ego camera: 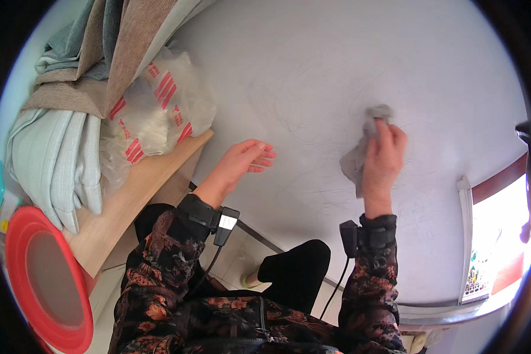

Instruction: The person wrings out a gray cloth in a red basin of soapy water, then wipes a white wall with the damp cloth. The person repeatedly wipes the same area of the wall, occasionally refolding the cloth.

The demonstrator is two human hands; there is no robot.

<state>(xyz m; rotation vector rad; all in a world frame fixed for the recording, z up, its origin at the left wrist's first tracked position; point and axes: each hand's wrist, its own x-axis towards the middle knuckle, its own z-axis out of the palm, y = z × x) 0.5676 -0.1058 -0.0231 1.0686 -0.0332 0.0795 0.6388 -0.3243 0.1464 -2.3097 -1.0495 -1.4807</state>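
My right hand (384, 163) grips a crumpled grey cloth (355, 159) against a pale wall (292, 66). Thin dark scribble lines run over the wall around the cloth and to its left. Part of the cloth is hidden under my fingers. In front of my body, to the left of the cloth, my left hand (248, 161) is held with nothing in it and the fingers somewhat apart. Whether it touches the wall I cannot tell.
At left, a wooden tabletop (146, 186) carries a clear plastic bag (159, 115) with red printing and folded curtain fabric (48, 155). A red basin (15, 248) holds murky water near its corner. A bright opening (504, 239) lies at right, above a curved ledge (442, 311).
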